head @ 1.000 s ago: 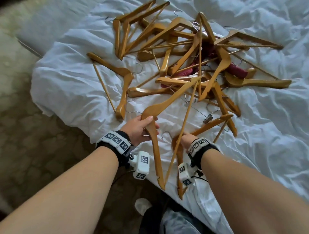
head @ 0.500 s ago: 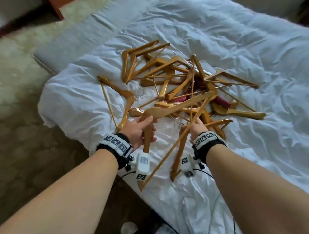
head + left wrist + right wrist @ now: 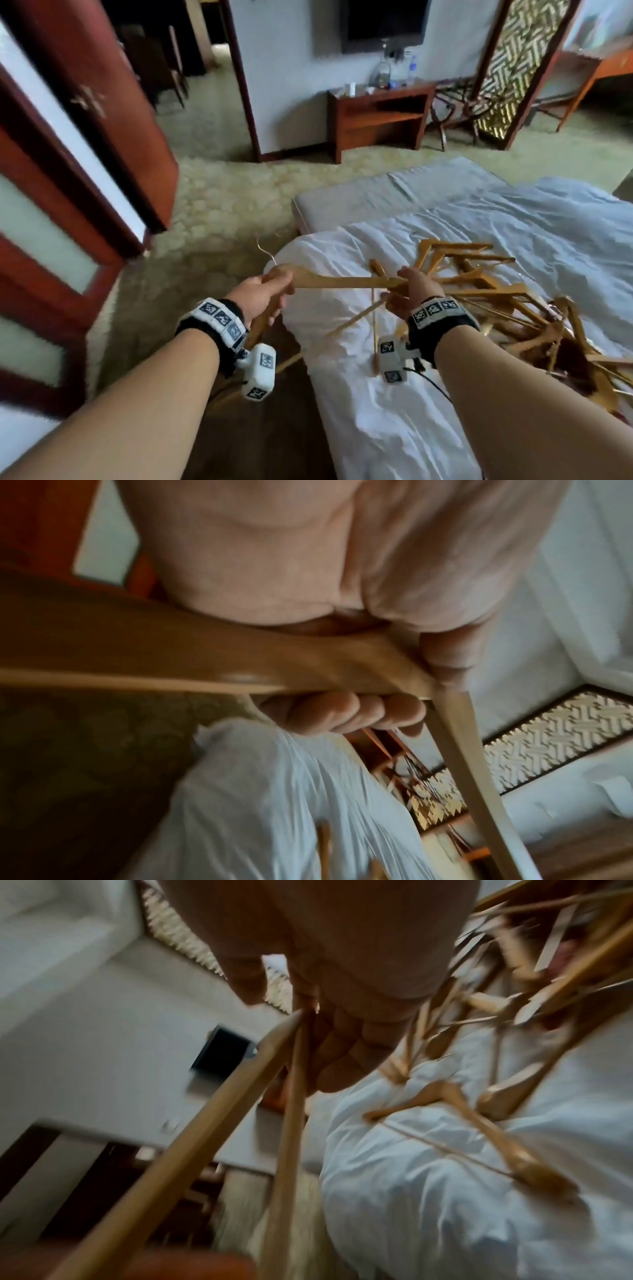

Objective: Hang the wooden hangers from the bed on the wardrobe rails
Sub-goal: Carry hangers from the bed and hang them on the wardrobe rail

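Since the earlier frame you lift 2 light brown wooden hangers (image 3: 342,281) off the white-sheeted bed (image 3: 394,411), left hand (image 3: 265,298) and right hand (image 3: 409,291) each clenched on one, yet their crossed bars could snag, dragging the remaining hanger pile (image 3: 496,298) floorward.

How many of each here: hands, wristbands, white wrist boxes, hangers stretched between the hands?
Bare hands: 2, left hand and right hand
Black tagged wristbands: 2, left wristband and right wristband
White boxes: 2, left box and right box
Light wooden hanger between hands: 1
Total: 7
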### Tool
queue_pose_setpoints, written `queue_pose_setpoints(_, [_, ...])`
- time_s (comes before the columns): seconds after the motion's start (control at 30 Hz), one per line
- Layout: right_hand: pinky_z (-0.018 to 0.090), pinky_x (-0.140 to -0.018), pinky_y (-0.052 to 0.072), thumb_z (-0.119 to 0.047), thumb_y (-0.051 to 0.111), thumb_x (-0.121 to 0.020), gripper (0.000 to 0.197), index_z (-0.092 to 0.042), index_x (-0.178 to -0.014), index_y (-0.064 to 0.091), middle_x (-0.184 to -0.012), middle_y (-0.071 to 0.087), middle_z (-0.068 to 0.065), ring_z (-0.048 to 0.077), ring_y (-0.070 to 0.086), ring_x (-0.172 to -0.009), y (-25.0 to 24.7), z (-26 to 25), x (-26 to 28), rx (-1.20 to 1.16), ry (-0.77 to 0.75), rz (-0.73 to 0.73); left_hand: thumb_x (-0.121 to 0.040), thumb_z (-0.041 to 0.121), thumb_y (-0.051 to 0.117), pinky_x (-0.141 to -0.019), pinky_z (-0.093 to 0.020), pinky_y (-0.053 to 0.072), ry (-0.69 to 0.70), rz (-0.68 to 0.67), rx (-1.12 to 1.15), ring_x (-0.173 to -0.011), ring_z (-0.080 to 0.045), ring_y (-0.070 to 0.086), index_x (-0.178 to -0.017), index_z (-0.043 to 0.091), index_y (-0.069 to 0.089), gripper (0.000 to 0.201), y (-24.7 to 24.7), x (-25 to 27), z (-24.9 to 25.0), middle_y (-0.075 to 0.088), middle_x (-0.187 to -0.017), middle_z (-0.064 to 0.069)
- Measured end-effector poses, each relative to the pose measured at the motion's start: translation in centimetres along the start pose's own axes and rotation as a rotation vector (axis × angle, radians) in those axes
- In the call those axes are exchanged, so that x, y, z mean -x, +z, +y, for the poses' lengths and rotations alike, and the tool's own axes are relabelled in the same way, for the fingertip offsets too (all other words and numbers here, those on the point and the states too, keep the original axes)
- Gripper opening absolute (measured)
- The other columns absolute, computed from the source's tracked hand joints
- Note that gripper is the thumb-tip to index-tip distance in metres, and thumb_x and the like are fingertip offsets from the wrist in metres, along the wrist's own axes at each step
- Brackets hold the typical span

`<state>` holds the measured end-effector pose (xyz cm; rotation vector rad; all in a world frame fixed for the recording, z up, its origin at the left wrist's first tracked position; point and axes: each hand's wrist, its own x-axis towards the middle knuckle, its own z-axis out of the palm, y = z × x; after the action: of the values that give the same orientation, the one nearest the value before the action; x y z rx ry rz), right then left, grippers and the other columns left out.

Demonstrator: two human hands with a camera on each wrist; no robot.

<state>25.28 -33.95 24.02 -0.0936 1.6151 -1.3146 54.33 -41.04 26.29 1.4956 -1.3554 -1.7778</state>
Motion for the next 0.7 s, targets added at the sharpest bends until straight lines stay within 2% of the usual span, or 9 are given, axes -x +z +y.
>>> queue_pose_setpoints(0.07, [0.039, -0.07, 0.055, -0.019, 0.056, -0.093, 0.02, -0.008, -0.105, 0.067, -0.076, 0.066, 0.008, 0.026, 0.064, -0.066, 7.4, 0.5, 1.4, 0.368, -0.076, -0.161, -0.092, 0.049, 0.067, -0.041, -0.024, 0.037, -0.012, 0.12, 0.008, -0.046, -0.018, 0.045, -0.091, 0.007, 0.068, 0.041, -6.8, 1.8, -0.6, 0.056, -0.061, -0.005])
queue_pose_setpoints(0.1, [0.039, -0.075, 0.054, -0.018, 0.055, -0.094, 0.022, -0.01, -0.11, 0.066, -0.088, 0.067, 0.009, 0.026, 0.065, -0.075, 11.2, 1.0, 2.3, 0.601, -0.162, -0.22, -0.089, 0.052, 0.069, -0.043, -0.025, 0.038, -0.016, 0.181, 0.006, -0.047, -0.018, 0.047, -0.09, 0.008, 0.069, 0.044, -10.2, 3.0, -1.1, 0.057, -0.062, -0.006])
queue_pose_setpoints(0.2, [0.035, -0.101, 0.045, -0.019, 0.044, -0.102, 0.031, -0.01, -0.128, 0.058, -0.132, 0.058, 0.01, 0.028, 0.056, -0.12, 22.7, 3.8, 6.0, 1.292, -0.438, -0.383, -0.09, 0.054, 0.067, -0.047, -0.028, 0.039, -0.02, 0.342, -0.043, -0.049, -0.019, 0.05, -0.083, 0.008, 0.073, 0.046, -20.0, 8.0, -2.7, 0.058, -0.063, -0.008])
queue_pose_setpoints(0.3, [0.035, -0.099, 0.047, -0.017, 0.05, -0.099, 0.031, -0.011, -0.128, 0.061, -0.135, 0.058, 0.007, 0.026, 0.055, -0.124, 33.4, 8.0, 10.3, 1.601, -0.643, -0.551, -0.092, 0.051, 0.065, -0.045, -0.025, 0.041, -0.052, 0.543, -0.13, -0.047, -0.016, 0.052, -0.08, 0.013, 0.072, 0.041, -28.3, 13.9, -4.8, 0.06, -0.062, -0.005])
queue_pose_setpoints(0.37, [0.025, -0.09, 0.044, -0.022, 0.054, -0.097, 0.035, -0.01, -0.13, 0.06, -0.134, 0.059, 0.009, 0.026, 0.056, -0.123, 38.6, 10.5, 13.5, 1.594, -0.648, -0.67, -0.092, 0.053, 0.065, -0.043, -0.023, 0.04, -0.088, 0.626, -0.156, -0.046, -0.015, 0.053, -0.088, 0.012, 0.073, 0.042, -32.5, 17.3, -6.5, 0.062, -0.058, -0.003])
queue_pose_setpoints(0.47, [0.026, -0.088, 0.04, -0.031, 0.054, -0.096, 0.04, -0.012, -0.131, 0.06, -0.129, 0.06, 0.007, 0.022, 0.056, -0.114, 45.3, 14.4, 19.8, 1.518, -0.654, -0.904, -0.089, 0.055, 0.066, -0.042, -0.023, 0.033, -0.114, 0.675, -0.061, -0.041, -0.014, 0.045, -0.087, 0.008, 0.072, 0.047, -36.8, 22.3, -9.3, 0.056, -0.056, -0.003])
queue_pose_setpoints(0.53, [0.03, -0.084, 0.046, -0.031, 0.057, -0.094, 0.032, -0.014, -0.118, 0.068, -0.108, 0.065, 0.004, 0.017, 0.056, -0.096, 48.6, 16.9, 24.6, 1.46, -0.68, -1.074, -0.081, 0.062, 0.067, -0.044, -0.024, 0.033, -0.119, 0.733, -0.025, -0.045, -0.014, 0.043, -0.083, 0.003, 0.071, 0.059, -38.3, 25.4, -10.9, 0.055, -0.058, -0.004])
queue_pose_setpoints(0.6, [0.037, -0.081, 0.056, -0.035, 0.06, -0.091, 0.02, -0.02, -0.097, 0.073, -0.094, 0.071, 0.001, 0.018, 0.063, -0.084, 50.9, 19.1, 28.7, 1.383, -0.657, -1.265, -0.072, 0.068, 0.069, -0.048, -0.026, 0.038, -0.151, 0.784, -0.019, -0.053, -0.015, 0.049, -0.088, 0.005, 0.073, 0.065, -39.2, 27.9, -12.1, 0.06, -0.064, -0.003])
queue_pose_setpoints(0.7, [0.036, -0.074, 0.058, -0.05, 0.063, -0.086, 0.034, -0.019, -0.097, 0.071, -0.091, 0.072, -0.001, 0.017, 0.066, -0.074, 53.5, 21.7, 33.5, 1.358, -0.489, -1.493, -0.073, 0.063, 0.074, -0.049, -0.025, 0.042, -0.195, 0.828, 0.02, -0.06, -0.015, 0.055, -0.093, 0.009, 0.073, 0.058, -40.2, 30.2, -13.8, 0.066, -0.067, -0.001])
